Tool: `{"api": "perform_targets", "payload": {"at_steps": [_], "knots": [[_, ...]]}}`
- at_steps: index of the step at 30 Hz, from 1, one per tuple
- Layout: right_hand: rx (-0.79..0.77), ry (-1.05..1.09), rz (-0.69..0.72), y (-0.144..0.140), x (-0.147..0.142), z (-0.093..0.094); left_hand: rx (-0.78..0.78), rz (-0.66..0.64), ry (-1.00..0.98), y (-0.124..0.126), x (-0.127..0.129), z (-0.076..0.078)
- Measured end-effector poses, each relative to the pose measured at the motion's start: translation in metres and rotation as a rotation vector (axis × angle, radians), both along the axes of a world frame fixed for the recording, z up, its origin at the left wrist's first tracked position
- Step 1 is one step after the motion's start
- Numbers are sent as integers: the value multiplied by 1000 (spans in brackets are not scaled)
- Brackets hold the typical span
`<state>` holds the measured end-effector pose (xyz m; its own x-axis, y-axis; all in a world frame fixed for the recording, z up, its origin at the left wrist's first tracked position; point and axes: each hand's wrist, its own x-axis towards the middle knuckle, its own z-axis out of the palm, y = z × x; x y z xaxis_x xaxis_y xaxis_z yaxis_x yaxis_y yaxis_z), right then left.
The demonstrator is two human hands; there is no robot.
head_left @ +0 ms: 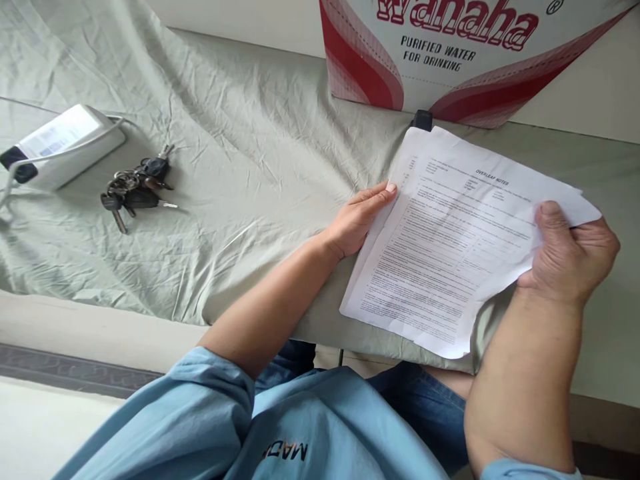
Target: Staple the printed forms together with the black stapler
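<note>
While the printed sheets (450, 247) lie on the cloth-covered table (260, 133) near its front edge, their right corner is pinched between thumb and fingers of the right hand (570, 253), at 3 o'clock of the pages. The left hand (360, 217) is laid flat and unclenched against the left margin, at 9 o'clock, gripping nothing. Open cloth is left between that hand and a bunch of keys (135, 190), well apart at 9 o'clock, with a white power strip (65, 143) just beyond. At 12 o'clock a carton (450, 53) is stood close behind the sheets; "PURIFIED WATER FOR DRINKING" is printed there. "OVERLEAF NOTES" is headed on the page.
</note>
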<state>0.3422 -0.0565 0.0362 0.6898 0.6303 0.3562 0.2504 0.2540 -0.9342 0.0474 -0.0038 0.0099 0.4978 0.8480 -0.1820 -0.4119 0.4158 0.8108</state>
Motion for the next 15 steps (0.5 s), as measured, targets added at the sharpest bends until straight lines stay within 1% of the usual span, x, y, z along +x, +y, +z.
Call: {"api": "perform_targets", "payload": {"at_steps": [1, 6, 9, 15], "knots": [[15, -11, -13, 1, 3, -1, -3, 10, 1, 0, 0, 0], [107, -91, -163, 9, 22, -7, -24, 40, 23, 0, 1, -4], [153, -127, -163, 10, 24, -7, -23, 35, 15, 0, 1, -5], [147, -153, -150, 9, 7, -4, -1, 23, 3, -1, 1, -1]]}}
